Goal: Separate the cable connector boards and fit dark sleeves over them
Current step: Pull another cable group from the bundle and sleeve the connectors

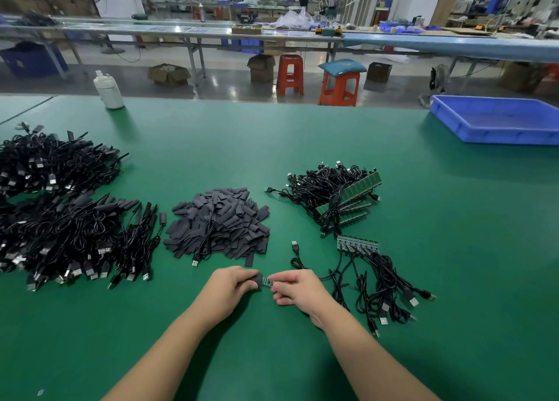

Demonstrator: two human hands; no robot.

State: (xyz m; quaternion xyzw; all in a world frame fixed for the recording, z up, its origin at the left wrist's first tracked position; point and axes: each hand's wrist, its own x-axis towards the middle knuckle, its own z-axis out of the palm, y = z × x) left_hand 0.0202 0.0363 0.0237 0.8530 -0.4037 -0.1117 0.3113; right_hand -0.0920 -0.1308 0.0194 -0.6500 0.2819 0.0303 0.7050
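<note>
Connector board (266, 281) half-sleeved: your left hand (231, 282) pinches the dark sleeve (257, 279), right hand (295, 287) pinches the board. Next, push it fully home.

both hands (263, 285) close together, fingers pinching

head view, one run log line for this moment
step: sleeving | left hand: holds dark sleeve | right hand: pinches connector board | sleeve: partly on

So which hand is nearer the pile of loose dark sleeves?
Left. The left hand sits just below the sleeve pile, at its near edge. The right hand is farther right, beside the loose cables.
</note>
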